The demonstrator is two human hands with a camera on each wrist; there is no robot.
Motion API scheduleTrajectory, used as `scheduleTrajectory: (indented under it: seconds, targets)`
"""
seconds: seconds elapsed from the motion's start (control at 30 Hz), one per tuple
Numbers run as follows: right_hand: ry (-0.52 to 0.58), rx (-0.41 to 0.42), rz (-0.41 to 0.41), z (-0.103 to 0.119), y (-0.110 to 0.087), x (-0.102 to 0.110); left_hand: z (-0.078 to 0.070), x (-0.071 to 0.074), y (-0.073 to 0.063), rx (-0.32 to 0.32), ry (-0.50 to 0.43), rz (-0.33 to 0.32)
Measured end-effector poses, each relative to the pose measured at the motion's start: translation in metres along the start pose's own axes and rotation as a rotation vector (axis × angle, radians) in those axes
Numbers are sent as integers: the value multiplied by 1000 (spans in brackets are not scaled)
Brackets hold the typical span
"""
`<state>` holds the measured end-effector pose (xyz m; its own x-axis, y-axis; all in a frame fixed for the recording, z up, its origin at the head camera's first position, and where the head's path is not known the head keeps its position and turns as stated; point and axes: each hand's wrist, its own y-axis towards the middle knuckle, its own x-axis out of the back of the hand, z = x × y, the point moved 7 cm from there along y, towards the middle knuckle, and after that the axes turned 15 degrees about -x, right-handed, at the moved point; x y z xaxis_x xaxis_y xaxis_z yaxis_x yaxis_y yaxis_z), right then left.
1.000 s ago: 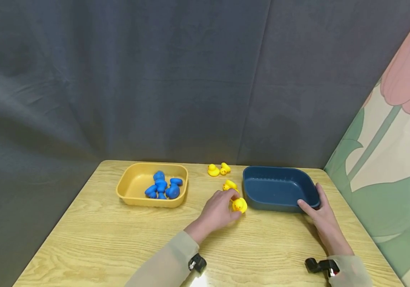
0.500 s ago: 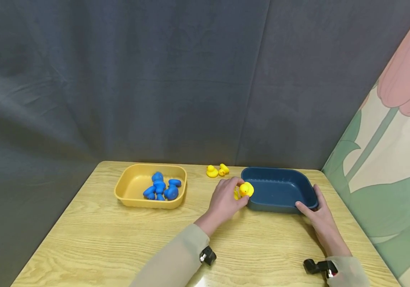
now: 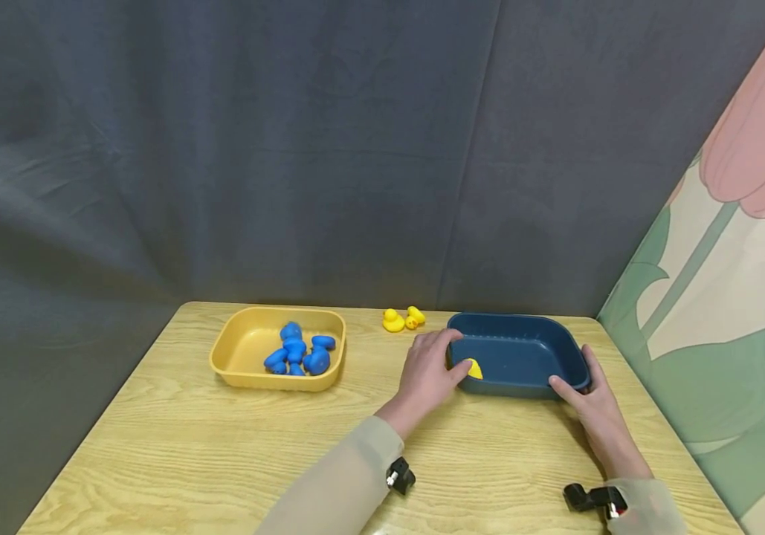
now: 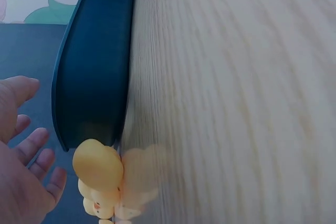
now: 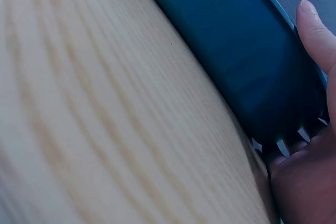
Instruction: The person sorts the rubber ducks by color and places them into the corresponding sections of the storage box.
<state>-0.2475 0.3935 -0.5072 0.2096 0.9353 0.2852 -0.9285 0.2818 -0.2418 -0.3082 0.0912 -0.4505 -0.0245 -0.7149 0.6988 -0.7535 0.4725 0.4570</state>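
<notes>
My left hand (image 3: pixel 425 371) is over the left end of a dark blue tray (image 3: pixel 512 319), its fingers loosely spread in the left wrist view with nothing between them. Just past the thumb, part of a yellow rubber duck (image 3: pixel 475 370) shows inside the tray. Below that hand, another rubber duck (image 4: pixel 98 165) lies on the table against the tray's end; in the head view the hand hides it. My right hand (image 3: pixel 596 412) holds the tray's right end, thumb at the rim and fingers round the outer wall.
Two yellow rubber ducks, one upright (image 3: pixel 392 321) and one tipped over (image 3: pixel 415 317), are at the table's back edge. A yellow tray (image 3: pixel 228 371) on the left contains several blue toy ducks (image 3: pixel 295 349). A grey curtain (image 3: pixel 328 148) hangs behind the table.
My left hand has carried a yellow rubber duck from the table rightward into the dark blue tray and let it go. My right hand keeps its hold on the tray.
</notes>
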Motion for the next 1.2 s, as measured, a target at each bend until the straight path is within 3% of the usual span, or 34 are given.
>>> scheduleTrajectory:
  seconds: [0.43, 1.2]
  targets:
    - [30, -16, 9, 0, 3, 0, 25, 17, -21, 6, -51, -58]
    - [55, -2, 21, 0, 2, -1, 39, 9, -34, 15, -20, 39]
